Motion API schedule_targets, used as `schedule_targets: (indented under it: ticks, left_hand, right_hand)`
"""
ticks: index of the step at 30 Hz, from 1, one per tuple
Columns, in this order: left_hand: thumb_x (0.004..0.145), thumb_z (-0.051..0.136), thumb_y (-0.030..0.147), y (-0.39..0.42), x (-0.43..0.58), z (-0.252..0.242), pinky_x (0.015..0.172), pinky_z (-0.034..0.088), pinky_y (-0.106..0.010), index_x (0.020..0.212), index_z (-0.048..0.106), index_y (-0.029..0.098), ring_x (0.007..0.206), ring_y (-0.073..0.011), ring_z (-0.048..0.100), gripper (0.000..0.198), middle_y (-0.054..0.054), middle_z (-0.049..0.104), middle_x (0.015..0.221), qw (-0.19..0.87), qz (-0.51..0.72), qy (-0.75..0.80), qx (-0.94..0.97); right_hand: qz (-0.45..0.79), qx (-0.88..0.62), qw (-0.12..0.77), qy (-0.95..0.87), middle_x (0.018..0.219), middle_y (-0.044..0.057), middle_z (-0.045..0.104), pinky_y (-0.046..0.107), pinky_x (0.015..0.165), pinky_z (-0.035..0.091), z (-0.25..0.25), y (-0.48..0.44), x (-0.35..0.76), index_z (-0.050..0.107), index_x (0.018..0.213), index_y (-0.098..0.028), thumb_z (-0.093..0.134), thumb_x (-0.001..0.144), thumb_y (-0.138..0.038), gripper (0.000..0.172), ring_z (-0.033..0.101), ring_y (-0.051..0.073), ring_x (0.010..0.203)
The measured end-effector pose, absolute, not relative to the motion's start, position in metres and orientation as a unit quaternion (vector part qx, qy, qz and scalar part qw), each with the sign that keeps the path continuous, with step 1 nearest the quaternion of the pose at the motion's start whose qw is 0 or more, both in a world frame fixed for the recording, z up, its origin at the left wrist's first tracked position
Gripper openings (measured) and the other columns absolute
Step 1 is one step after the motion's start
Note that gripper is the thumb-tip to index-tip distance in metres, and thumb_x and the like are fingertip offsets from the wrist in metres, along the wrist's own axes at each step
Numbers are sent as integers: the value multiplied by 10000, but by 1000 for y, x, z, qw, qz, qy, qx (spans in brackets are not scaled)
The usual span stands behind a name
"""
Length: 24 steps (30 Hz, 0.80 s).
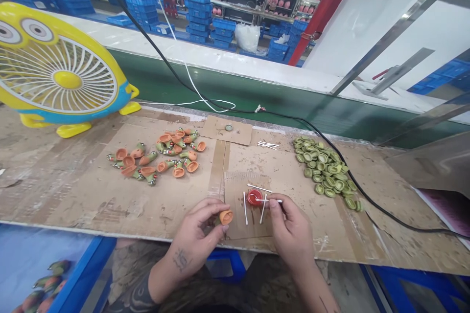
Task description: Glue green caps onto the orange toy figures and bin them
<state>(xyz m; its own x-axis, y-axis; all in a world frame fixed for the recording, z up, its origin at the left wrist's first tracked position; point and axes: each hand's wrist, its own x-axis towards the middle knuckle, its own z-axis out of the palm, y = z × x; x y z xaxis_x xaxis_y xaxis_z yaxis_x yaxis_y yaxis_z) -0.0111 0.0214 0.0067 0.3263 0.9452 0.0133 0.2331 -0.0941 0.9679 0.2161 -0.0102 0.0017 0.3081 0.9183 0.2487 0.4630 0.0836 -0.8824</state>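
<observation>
Between the thumb and fingers of my left hand point(200, 230) is a small orange and green figurine piece point(226, 217), its hollow orange side facing up. My right hand point(292, 227) pinches a cotton swab point(273, 200), whose far tip is at a small pot of red paint point(254, 197). Around the pot, several more cotton swabs point(246, 208) lie on a cardboard square point(235, 232). Left of my hands sits a loose group of similar orange and green pieces point(178, 149). A heap of small green oval pieces point(323, 164) is on the right.
A yellow and blue cartoon fan point(68, 71) stands at the left. Spare cotton swabs point(268, 145) and a bottle cap point(228, 127) lie toward the back. A black cable point(352, 178) crosses the right side of the cardboard-covered table. A blue bin point(79, 279) with more pieces is at lower left.
</observation>
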Motion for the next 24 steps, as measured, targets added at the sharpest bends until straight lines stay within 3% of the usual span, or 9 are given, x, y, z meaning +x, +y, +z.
schedule_targets:
  ticks: [3,9,14,18,24]
  left_hand:
    - [858,691,186,19,-11,6,901,589,-308,1089,776,220,1083,-238,676,248,-106,675,1131,532,376,463,601]
    - [859,705,203,17,-5,9,757,588,-239,1057,724,199,935,-188,676,199,-79,670,1062,596,383,455,540]
    - [849,719,200,18,-5,9,887,574,-247,1049,732,191,1017,-188,670,201,-78,677,1086,587,391,457,542]
    - [847,722,217,16,-3,7,882,580,-259,1066,724,183,1017,-198,683,222,-86,684,1098,599,388,460,529]
    - [853,720,209,16,0,9,919,576,-285,1084,722,185,1048,-210,683,232,-89,688,1117,595,387,454,539]
  right_hand:
    - [211,-648,459,-570,905,20,742,269,748,498,-4,-3,221,693,966,-228,522,1040,-364,231,679,173,811]
    - [211,-662,413,-589,924,32,756,298,782,502,-13,2,219,702,983,-220,483,1047,-379,279,693,196,854]
    - [225,-652,478,-544,941,41,745,296,798,523,-6,-6,219,703,1002,-227,533,1038,-381,233,691,190,863]
    - [310,-603,546,-492,848,17,701,248,736,541,5,-20,210,694,1021,-233,561,1037,-362,186,670,155,788]
    - [381,-535,541,-525,833,-16,693,193,736,527,16,-30,191,684,1042,-258,553,1044,-302,138,657,115,780]
